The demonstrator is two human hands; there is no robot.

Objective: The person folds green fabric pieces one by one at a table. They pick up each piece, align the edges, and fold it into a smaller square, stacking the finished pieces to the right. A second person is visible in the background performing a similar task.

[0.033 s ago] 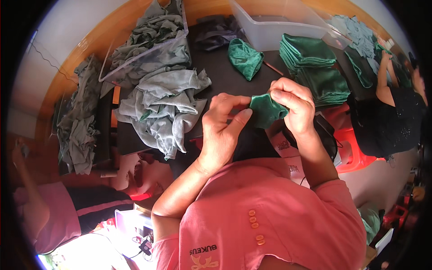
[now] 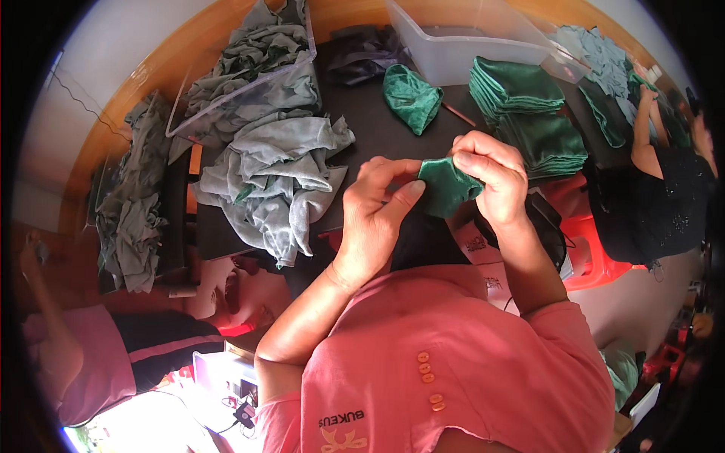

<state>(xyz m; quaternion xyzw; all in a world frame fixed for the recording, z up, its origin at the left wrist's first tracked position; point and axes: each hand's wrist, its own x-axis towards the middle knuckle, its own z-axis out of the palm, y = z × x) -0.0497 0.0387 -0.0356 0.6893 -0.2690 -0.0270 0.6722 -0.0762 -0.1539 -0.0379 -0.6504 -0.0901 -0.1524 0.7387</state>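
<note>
Cloth [image 2: 445,189] in hand: dark green. Folded stack [image 2: 529,113]: dark green. Loose heap [image 2: 276,177]: grey-green. Surface [image 2: 377,136]: black. Bin [image 2: 468,45]: clear. Stool [image 2: 596,249]: red.

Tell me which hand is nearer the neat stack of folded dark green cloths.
Right. The right hand sits just beside the stack of folded dark green cloths, pinching a small green cloth piece. The left hand holds that piece's far side.
</note>
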